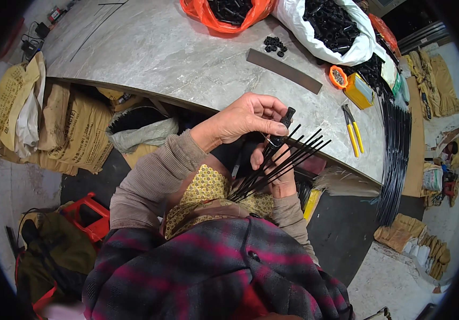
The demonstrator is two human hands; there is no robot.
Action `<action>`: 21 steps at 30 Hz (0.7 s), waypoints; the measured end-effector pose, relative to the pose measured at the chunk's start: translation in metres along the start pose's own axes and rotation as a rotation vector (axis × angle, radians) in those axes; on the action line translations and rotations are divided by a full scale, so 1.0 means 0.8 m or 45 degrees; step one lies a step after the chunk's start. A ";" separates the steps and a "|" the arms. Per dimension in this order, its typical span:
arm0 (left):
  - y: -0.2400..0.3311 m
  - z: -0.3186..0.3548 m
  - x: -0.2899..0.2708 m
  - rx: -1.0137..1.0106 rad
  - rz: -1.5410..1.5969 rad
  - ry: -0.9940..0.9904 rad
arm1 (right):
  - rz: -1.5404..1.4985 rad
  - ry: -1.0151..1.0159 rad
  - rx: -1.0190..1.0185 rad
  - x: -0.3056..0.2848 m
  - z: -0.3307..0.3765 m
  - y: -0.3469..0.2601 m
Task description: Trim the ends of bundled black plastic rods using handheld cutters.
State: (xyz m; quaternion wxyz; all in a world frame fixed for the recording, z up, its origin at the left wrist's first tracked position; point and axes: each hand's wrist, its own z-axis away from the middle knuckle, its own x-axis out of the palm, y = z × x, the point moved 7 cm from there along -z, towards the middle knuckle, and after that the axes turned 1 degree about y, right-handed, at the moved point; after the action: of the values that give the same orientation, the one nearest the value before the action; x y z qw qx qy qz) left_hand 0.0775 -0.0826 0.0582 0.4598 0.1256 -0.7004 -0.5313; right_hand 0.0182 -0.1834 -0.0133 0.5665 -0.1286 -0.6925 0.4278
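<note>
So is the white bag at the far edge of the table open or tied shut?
Open. The white bag has its mouth spread wide, and the small black parts heaped inside show from above.

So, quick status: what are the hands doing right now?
Left hand pinching a small black cap. Right hand gripping a bundle of thin black rods. Nothing in the way.

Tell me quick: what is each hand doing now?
Left hand: closed, pinching a small black plastic cap.
Right hand: closed around a bundle of thin black rods.

One head-worn fisheye view looks steeply down, close over the marble table [149,48].
</note>
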 end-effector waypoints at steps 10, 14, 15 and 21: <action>0.012 0.021 0.018 0.057 -0.053 -0.020 | -0.016 -0.089 -0.043 0.015 0.015 0.004; 0.012 0.033 0.020 0.064 -0.059 -0.002 | 0.048 -0.079 -0.060 0.022 0.022 0.006; 0.015 0.036 0.022 0.080 -0.066 0.005 | 0.008 -0.074 -0.056 0.026 0.024 0.007; 0.019 0.042 0.024 0.080 -0.098 0.052 | -0.011 -0.019 -0.045 0.028 0.027 0.010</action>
State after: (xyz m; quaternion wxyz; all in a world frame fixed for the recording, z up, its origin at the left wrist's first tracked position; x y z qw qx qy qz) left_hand 0.0456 -0.0682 0.0808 0.4492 0.1775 -0.7018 -0.5236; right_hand -0.0108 -0.1733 -0.0038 0.5607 -0.1324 -0.7047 0.4141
